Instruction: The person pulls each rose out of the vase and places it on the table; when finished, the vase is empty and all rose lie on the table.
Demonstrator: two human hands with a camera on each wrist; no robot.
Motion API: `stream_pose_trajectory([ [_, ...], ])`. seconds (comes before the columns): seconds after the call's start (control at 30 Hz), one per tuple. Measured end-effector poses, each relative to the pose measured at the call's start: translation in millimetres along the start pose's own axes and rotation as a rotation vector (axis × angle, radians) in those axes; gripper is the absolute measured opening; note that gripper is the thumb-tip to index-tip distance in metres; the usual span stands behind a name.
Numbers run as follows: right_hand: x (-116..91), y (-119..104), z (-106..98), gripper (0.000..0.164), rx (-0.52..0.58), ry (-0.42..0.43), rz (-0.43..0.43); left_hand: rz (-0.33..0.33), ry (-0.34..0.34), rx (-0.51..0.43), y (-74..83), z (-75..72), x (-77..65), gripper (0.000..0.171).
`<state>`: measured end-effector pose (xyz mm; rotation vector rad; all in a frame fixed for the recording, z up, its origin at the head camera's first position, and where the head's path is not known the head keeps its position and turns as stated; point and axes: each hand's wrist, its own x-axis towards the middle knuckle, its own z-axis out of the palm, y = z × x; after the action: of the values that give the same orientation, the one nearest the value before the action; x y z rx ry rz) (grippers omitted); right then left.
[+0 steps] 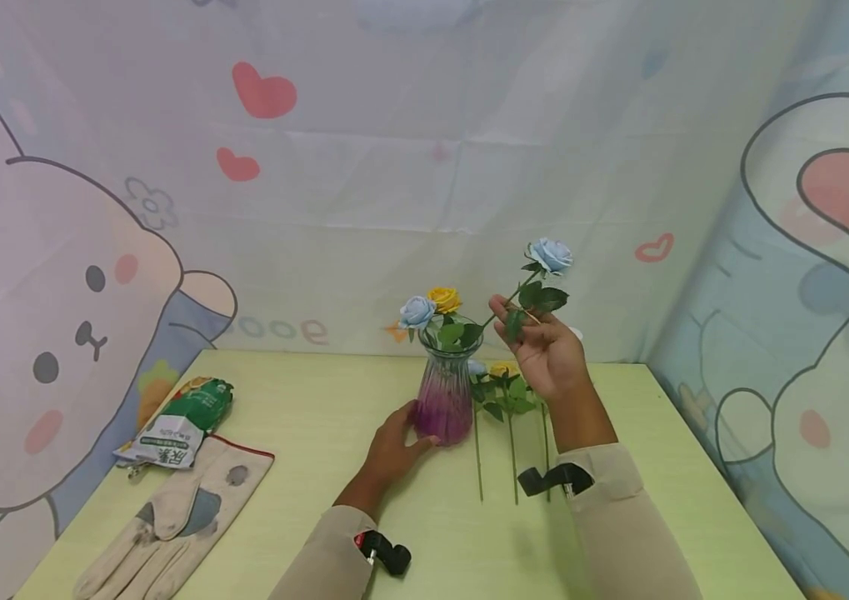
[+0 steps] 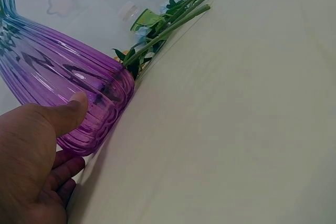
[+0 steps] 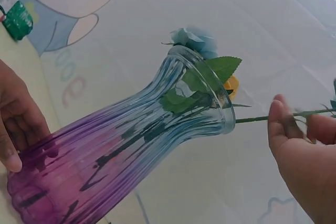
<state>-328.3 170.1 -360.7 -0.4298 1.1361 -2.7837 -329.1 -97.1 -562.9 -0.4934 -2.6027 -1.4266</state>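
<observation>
A ribbed glass vase (image 1: pixel 445 404), purple below and clear bluish at the neck, stands on the table. My left hand (image 1: pixel 392 450) holds it low down, thumb at the front and fingers round the far side. A blue rose (image 1: pixel 418 312) and a yellow rose (image 1: pixel 444 299) stand in its mouth. Up to the right, my right hand (image 1: pixel 553 354) pinches the stem of another blue rose (image 1: pixel 551 255) below the bloom. In the right wrist view that green stem (image 3: pixel 252 120) slants from the fingers into the vase's rim.
Several more flowers (image 1: pixel 511 404) lie right of the vase, stems toward the front. At the left are a green-and-white packet (image 1: pixel 180 429) and a pale work glove (image 1: pixel 187 504). A green-labelled bottle (image 2: pixel 145 20) stands behind the flowers. Printed cloth (image 1: pixel 364 192) hangs behind the table.
</observation>
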Motion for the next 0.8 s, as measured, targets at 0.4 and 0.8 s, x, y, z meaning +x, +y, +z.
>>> stream_pose_trajectory([
  [0.4,4.0,15.7,-0.7,0.038,-0.088,0.120,-0.126,0.002,0.006,0.005,-2.9,1.3,0.2,0.080],
  [0.8,3.6,22.6,1.6,0.045,-0.224,0.219,-0.122,0.009,0.009,0.004,1.7,-0.4,-1.8,0.081],
])
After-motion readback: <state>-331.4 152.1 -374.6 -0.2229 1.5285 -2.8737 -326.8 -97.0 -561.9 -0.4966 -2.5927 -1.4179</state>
